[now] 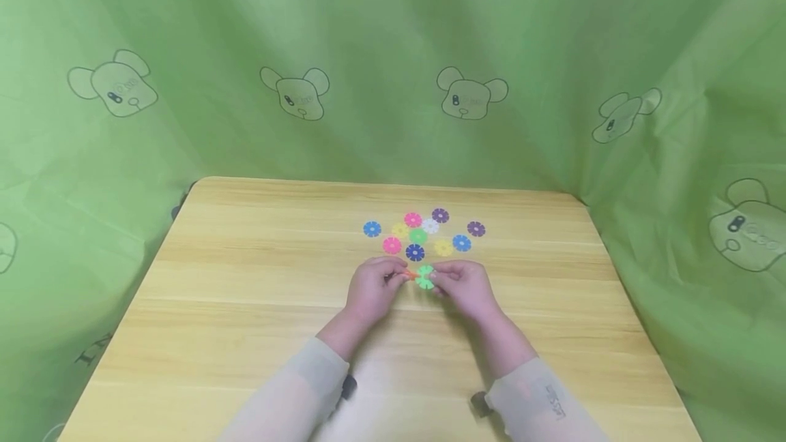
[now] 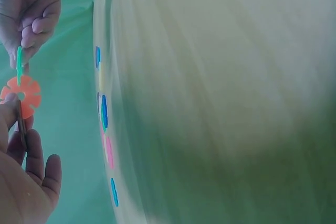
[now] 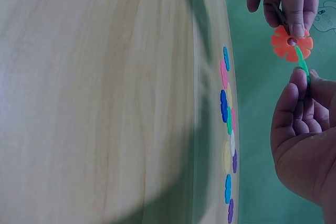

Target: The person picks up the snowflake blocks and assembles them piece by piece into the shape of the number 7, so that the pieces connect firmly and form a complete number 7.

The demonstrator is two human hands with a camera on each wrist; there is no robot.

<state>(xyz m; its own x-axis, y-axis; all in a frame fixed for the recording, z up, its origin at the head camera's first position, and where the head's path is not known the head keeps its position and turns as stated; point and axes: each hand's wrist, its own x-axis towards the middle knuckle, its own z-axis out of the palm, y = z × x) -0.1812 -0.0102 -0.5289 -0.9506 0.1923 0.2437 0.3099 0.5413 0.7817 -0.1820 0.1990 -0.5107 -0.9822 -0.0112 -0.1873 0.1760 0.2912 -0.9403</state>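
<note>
My left hand (image 1: pixel 370 288) pinches an orange notched plastic disc (image 3: pixel 280 51) between thumb and fingers. A dark, thin piece (image 2: pixel 22 127), seen edge-on, runs from the orange disc down among the left fingers. From the right, my right hand (image 1: pixel 471 286) pinches a bright green notched disc (image 1: pixel 425 283) by its edge. The two discs stand crosswise, and the green one's edge meets the orange one's rim. Both wrist views show them held up above the tabletop, with the other fingers loosely bent.
Beyond the hands, several notched discs lie on the wooden table (image 1: pixel 245 333), among them a dark blue disc (image 1: pixel 415 253), a pink disc (image 1: pixel 391 245), a purple disc (image 1: pixel 475 229) and a light blue disc (image 1: pixel 372 229). A green curtain (image 1: pixel 381 149) surrounds the table's back and sides.
</note>
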